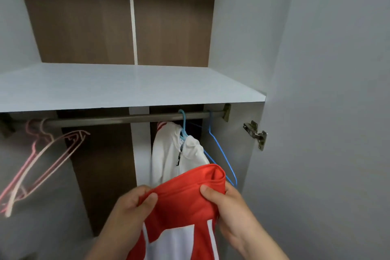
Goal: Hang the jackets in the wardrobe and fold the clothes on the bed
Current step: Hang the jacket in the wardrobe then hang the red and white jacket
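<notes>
Below the rail (118, 120), I am holding the red jacket (185, 207) up by its collar edge, my left hand (130, 207) and my right hand (228, 207) each pinching a fold of cloth between thumb and curled fingers. It is looking light, soft and slick to me, likely sagging wherever I am not gripping, so I am judging the collar and shoulders the best hold. Toward the rail's right end the white jacket (175, 154) and an empty blue hanger (220, 152) are crowding the space behind it, while pink hangers (42, 154) are dangling at the rail's left end.
</notes>
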Tool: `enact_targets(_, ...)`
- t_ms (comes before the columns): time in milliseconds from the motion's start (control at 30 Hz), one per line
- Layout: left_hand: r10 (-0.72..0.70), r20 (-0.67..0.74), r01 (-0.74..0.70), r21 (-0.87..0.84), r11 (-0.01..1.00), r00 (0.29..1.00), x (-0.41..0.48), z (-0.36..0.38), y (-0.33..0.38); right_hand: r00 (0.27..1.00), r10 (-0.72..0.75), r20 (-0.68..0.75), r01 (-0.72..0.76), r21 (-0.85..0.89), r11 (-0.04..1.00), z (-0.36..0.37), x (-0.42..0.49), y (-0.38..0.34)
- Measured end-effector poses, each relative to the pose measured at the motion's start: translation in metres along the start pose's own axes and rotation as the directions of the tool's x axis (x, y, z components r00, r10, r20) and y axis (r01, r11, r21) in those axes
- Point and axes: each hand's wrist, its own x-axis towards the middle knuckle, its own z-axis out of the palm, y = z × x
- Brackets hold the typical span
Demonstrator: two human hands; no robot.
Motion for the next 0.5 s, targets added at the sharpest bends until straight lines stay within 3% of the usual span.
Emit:
enact_targets(133, -0.027, 0.074, 0.028, -0.01, 1.0, 0.997, 0.033, -0.005, -0.012, 0.998, 0.027, -0.059, -0.029, -0.04, 0.999, 0.004, 0.02, 0.003)
enact_targets(267, -0.04, 0.125, 0.042, -0.008, 0.999, 0.991, 0.058, -0.007, -0.021, 0.997, 0.045, -0.062, -0.043, 0.032, 0.999, -0.014, 0.038, -0.007)
enact_targets(333, -0.045, 0.134, 0.046, -0.004, 0.999, 0.99, 0.067, -0.006, -0.024, 0.986, 0.031, -0.164, -0.028, 0.019, 0.999, -0.03, 0.052, -0.014)
enact_targets(433, -0.053, 0.14, 0.051, 0.019, 0.999, 0.989, 0.077, -0.003, -0.028, 0.93, -0.04, -0.365, -0.044, -0.22, 0.974, -0.054, 0.079, -0.021)
enact_targets(500, -0.06, 0.149, 0.053, 0.05, 0.997, 0.987, 0.084, 0.0, -0.03, 0.912, -0.104, -0.396, -0.07, -0.402, 0.913, -0.064, 0.101, -0.024)
